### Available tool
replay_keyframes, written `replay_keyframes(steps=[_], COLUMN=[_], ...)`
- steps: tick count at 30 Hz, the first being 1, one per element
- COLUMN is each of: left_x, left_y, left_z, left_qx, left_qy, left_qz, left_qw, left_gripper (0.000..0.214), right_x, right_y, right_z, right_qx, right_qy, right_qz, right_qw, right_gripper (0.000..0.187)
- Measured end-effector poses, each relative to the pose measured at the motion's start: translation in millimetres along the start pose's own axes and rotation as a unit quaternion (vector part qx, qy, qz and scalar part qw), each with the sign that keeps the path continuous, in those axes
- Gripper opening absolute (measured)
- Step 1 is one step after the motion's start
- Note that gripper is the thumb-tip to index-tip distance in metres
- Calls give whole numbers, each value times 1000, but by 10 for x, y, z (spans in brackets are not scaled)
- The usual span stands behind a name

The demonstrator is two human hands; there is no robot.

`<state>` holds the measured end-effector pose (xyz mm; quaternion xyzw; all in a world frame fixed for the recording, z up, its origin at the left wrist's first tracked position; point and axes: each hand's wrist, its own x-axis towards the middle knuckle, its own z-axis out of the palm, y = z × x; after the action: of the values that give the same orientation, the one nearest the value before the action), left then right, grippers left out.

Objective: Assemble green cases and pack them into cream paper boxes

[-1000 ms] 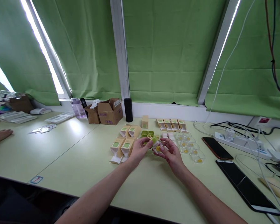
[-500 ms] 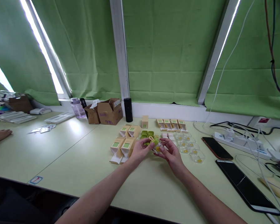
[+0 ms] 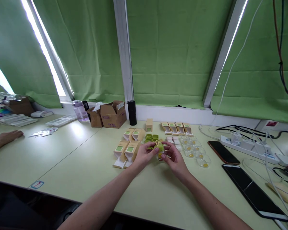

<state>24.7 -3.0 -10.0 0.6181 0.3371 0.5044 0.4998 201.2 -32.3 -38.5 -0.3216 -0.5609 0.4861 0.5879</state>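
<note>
Between both hands, just above the table, is a small clear container with a green lid (image 3: 160, 148) and a pale yellow loop on top. My left hand (image 3: 144, 154) pinches its left side. My right hand (image 3: 174, 157) grips the right side with thumb and fingers. Behind my hands sit several green caps (image 3: 151, 138) and small white-pink pieces (image 3: 172, 139), partly covered by the fingers. To the right stand several clear cups (image 3: 192, 148) with yellow spots inside. Open kraft boxes (image 3: 125, 148) with green labels lie left of my left hand.
More open kraft boxes (image 3: 176, 128) and one closed box (image 3: 149, 125) stand at the back. Two phones (image 3: 252, 188) and a power strip (image 3: 247, 145) with cables lie right. Cardboard cartons (image 3: 113, 115), a black cylinder (image 3: 132, 112) and another person's hand (image 3: 9, 136) are left.
The container has turned from tilted to nearly upright, its loop now pointing up, still in both hands. The other person's hand at the far left has slid further right on the table.
</note>
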Motion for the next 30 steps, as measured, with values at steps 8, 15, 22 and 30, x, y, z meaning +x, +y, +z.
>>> replay_keyframes(steps=[8, 15, 22, 30], left_x=[-3, 7, 11, -27], left_y=[-24, -62, -86, -80], left_z=[-14, -14, -11, -16], left_qx=[1, -9, -12, -28], left_qy=[3, -1, -3, -4], left_qz=[6, -2, 1, 52], left_qw=[1000, 1000, 1000, 998], left_gripper=[57, 63, 66, 55], right_x=[-3, -3, 13, 21], right_y=[27, 19, -16, -70], right_z=[5, 19, 40, 60], right_qx=[-13, 4, 29, 59], right_qy=[5, 0, 7, 30], right_qz=[-7, -13, -11, -11], right_qw=[1000, 1000, 999, 998], right_gripper=[52, 48, 48, 52])
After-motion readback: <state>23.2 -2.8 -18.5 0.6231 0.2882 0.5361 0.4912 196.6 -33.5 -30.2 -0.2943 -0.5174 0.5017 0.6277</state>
